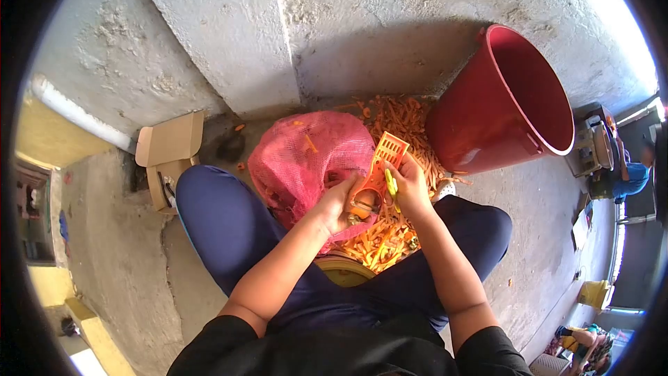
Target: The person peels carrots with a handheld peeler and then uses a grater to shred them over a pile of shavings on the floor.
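In front of me, an orange plastic slotted tool (391, 147) with a ring-shaped lower end is held between both hands. My left hand (335, 207) closes around its lower end, beside an orange piece with a dark tip (359, 213) that looks like a carrot. The fingers of my right hand (412, 186) are closed on a small yellow-green handled tool (392, 188), whose working end I cannot make out. That hand also touches the slotted tool's side. Below them lie orange peelings (383, 245), over a yellowish round container (342, 271) between my legs.
A pink mesh sack (306, 150) bulges just beyond my left hand. More peelings (400, 122) are heaped by the wall, against a tilted red bucket (466, 118). An open cardboard box (170, 143) stands left. A person in blue (632, 179) is far right, another person (584, 345) lower right.
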Available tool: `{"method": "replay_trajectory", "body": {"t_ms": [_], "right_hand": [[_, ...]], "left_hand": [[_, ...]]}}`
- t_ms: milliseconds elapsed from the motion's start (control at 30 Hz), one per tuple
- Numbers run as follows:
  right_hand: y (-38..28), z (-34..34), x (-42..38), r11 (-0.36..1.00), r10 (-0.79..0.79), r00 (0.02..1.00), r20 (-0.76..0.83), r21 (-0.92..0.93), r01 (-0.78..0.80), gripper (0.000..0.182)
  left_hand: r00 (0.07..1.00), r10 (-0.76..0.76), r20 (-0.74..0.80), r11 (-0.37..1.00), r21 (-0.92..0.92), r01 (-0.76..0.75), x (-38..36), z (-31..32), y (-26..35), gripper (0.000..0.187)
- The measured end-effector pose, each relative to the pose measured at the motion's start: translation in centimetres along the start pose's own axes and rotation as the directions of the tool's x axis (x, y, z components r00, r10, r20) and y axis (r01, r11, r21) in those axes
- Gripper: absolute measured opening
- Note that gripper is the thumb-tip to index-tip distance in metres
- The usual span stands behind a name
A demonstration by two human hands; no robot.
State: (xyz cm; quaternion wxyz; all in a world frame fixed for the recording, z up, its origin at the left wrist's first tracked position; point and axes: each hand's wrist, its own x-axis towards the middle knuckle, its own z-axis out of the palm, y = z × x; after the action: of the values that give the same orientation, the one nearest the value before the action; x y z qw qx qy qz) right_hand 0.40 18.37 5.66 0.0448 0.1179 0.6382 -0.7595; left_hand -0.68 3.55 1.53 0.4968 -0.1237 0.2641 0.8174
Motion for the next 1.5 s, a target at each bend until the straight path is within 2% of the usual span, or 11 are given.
{"method": "replay_trajectory", "body": {"t_ms": [200, 333, 400, 533, 700, 933, 1000, 1067, 1133, 1300, 1500], "right_hand": [[0.0, -1.0, 0.2, 0.981, 0.011, 0.995, -0.094, -0.192, -0.029, 0.016], [0.9, -7.2, 4.5, 0.975, -0.156, 0.826, -0.542, -0.216, 0.043, 0.012], [0.4, -8.6, 4.4, 0.99, -0.139, 0.873, -0.468, -0.069, 0.121, 0.011], [1.0, -3.1, 1.9, 0.975, -0.079, 0.968, -0.239, 0.185, 0.125, 0.011], [0.4, 0.4, -1.0, 0.993, -0.072, 0.997, 0.001, -0.091, 0.071, 0.018], [1.3, -0.3, -0.7, 0.96, -0.091, 0.995, -0.041, -0.271, 0.077, 0.019], [-0.3, -0.9, -0.2, 0.967, 0.014, 0.985, -0.173, -0.249, -0.057, 0.015], [0.9, -3.7, 2.2, 0.942, -0.161, 0.918, -0.361, -0.333, 0.034, 0.015], [0.9, -6.3, 3.9, 0.971, -0.131, 0.874, -0.468, -0.239, 0.017, 0.014], [1.2, -2.9, 1.3, 0.996, -0.057, 0.982, -0.179, 0.064, 0.069, 0.019], [1.2, 0.1, -0.7, 0.975, -0.136, 0.991, 0.012, -0.178, 0.136, 0.019]], "left_hand": [[0.999, 0.035, -0.017, 0.997, 0.073, -0.034, 0.9, -0.9, -0.5, 0.04], [0.995, -0.066, 0.075, 0.975, 0.216, 0.048, -0.6, -0.3, -0.2, 0.041], [0.997, -0.04, -0.059, 0.983, 0.179, 0.05, -1.0, 0.0, -1.1, 0.042], [0.994, -0.107, -0.005, 0.994, 0.016, 0.107, -0.1, 0.0, 0.1, 0.038], [0.996, -0.014, 0.086, 1.0, 0.012, 0.013, 0.8, -0.9, -0.4, 0.035], [0.999, 0.004, -0.039, 0.999, 0.046, -0.002, 0.6, 0.5, -0.4, 0.04], [1.0, -0.026, 0.016, 0.99, 0.142, 0.023, 0.2, 0.1, 0.0, 0.041], [0.998, -0.041, -0.039, 0.985, 0.166, 0.047, -0.1, 0.2, -0.4, 0.043], [0.992, -0.042, -0.12, 0.981, 0.183, 0.064, -0.4, 0.6, -1.1, 0.043], [0.996, -0.046, -0.076, 0.999, 0.012, 0.047, 0.6, -0.4, -0.4, 0.04], [0.993, -0.026, -0.115, 0.999, -0.025, 0.023, 1.0, -0.1, -0.7, 0.04]]}}
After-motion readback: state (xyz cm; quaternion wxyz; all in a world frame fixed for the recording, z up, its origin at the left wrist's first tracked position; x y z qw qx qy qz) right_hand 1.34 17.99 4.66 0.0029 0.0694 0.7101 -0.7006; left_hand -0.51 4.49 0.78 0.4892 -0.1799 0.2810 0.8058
